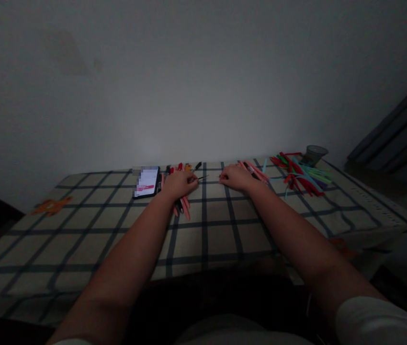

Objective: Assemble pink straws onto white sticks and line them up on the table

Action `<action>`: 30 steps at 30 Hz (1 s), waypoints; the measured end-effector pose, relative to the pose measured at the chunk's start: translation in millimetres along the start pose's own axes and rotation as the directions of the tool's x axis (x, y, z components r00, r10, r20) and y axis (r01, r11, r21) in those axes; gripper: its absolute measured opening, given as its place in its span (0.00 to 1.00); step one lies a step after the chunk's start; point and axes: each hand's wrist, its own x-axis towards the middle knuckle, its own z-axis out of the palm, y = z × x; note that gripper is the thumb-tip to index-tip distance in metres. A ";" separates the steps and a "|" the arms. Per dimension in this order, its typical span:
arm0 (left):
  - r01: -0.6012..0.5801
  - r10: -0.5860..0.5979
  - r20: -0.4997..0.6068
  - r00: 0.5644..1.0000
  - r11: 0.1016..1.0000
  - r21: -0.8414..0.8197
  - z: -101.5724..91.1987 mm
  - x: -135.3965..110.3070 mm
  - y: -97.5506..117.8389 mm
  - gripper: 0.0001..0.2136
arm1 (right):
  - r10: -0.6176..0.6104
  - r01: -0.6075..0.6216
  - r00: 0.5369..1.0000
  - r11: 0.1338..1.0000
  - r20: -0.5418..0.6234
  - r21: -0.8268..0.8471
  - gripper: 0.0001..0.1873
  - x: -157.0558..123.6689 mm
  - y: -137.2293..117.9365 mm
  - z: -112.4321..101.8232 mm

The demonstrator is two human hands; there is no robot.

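Observation:
My left hand (179,184) is closed, pinching a thin dark pen-like stick (202,178) that points right toward my other hand. Several pink and red pens (184,207) lie under and behind the left hand. My right hand (237,177) is closed in a pinch at the table's far middle, its fingertips close to the tip of the thin stick; what it holds is too small to make out. Pink pens (257,171) lie just beyond the right hand.
A checked cloth covers the table (203,230). A phone (146,182) lies left of my left hand. A heap of red, green and blue sticks (302,175) and a small cup (314,154) sit at the far right. An orange shape (50,206) lies far left.

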 end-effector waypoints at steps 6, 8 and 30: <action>-0.117 0.117 0.017 0.993 0.993 -0.020 -2.5 -2.4 5.5 0.16 | -0.004 0.001 0.997 0.999 -0.078 -0.038 0.11 0.4 -2.5 1.8; -0.141 0.141 0.012 0.990 0.990 -0.024 -2.6 -2.3 6.5 0.17 | -0.001 -0.003 0.995 0.999 -0.099 -0.046 0.10 -0.4 -2.2 3.8; -0.142 0.142 0.001 0.990 0.988 -0.057 -1.4 -2.8 4.2 0.16 | 0.161 -0.180 0.978 0.973 -0.134 -0.142 0.10 1.7 0.7 7.9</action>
